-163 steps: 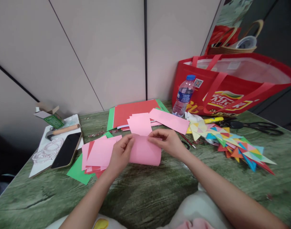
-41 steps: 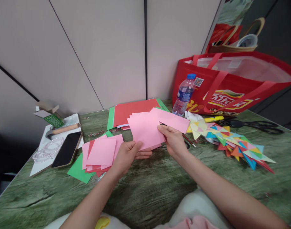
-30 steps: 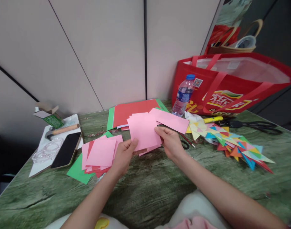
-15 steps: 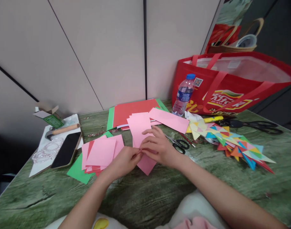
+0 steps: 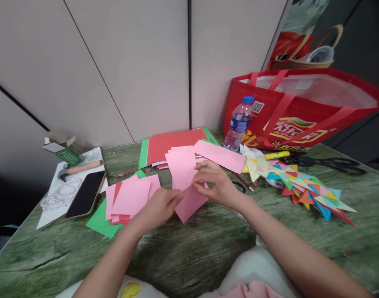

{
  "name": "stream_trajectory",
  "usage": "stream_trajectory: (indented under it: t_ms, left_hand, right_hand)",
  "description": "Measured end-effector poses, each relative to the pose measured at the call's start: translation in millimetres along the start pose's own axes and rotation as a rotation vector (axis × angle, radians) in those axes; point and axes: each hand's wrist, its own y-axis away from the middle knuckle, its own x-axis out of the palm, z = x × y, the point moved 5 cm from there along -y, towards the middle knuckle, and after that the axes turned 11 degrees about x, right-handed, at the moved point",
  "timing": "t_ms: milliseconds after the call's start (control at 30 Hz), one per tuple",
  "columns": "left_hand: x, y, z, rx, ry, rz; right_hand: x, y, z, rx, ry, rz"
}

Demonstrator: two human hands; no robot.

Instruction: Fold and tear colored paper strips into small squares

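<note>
A pink sheet of paper (image 5: 191, 203) is held up between my hands, its lower corner pointing toward me. My left hand (image 5: 163, 203) pinches its left edge between thumb and forefinger. On the upper right edge, the thumb and fingertips of my right hand (image 5: 214, 182) grip the same sheet. Just behind it lie long pink paper strips (image 5: 181, 163), partly covered by the held sheet and my right hand. Left of my left hand rests a stack of pink and red paper squares (image 5: 132, 196) over a green sheet (image 5: 104, 219).
At the back are red and green sheets (image 5: 177, 142) and another pink strip (image 5: 222, 155). Scissors (image 5: 240, 187) are mostly hidden by my right hand. A water bottle (image 5: 239, 124), red bag (image 5: 276, 111) and folded paper pieces (image 5: 301, 182) stand right; a phone (image 5: 86, 194) and hammer (image 5: 80, 169) lie left.
My right hand has moved slightly up and right, and my left fingers have drawn apart from it along the pink sheet. More of the sheet's face now shows between them.
</note>
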Motion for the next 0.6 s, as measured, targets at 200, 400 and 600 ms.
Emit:
stream_trajectory:
  t_ms: [200,400,600]
  left_hand:
    - [-2.3,-1.5,1.9,-0.038,0.073,-0.01]
    - [-6.2,-2.4,2.9,-0.082,0.11,-0.03]
    - [-3.8,-4.4,-3.0,-0.032,0.117,-0.03]
  right_hand:
    - [-13.4,-2.5,-16.0,0.075,0.005,-0.073]
    - [-22.5,-3.4,-29.7,0.275,-0.165,-0.193]
    - [8.9,2.2,-26.5,0.409,-0.398,0.092]
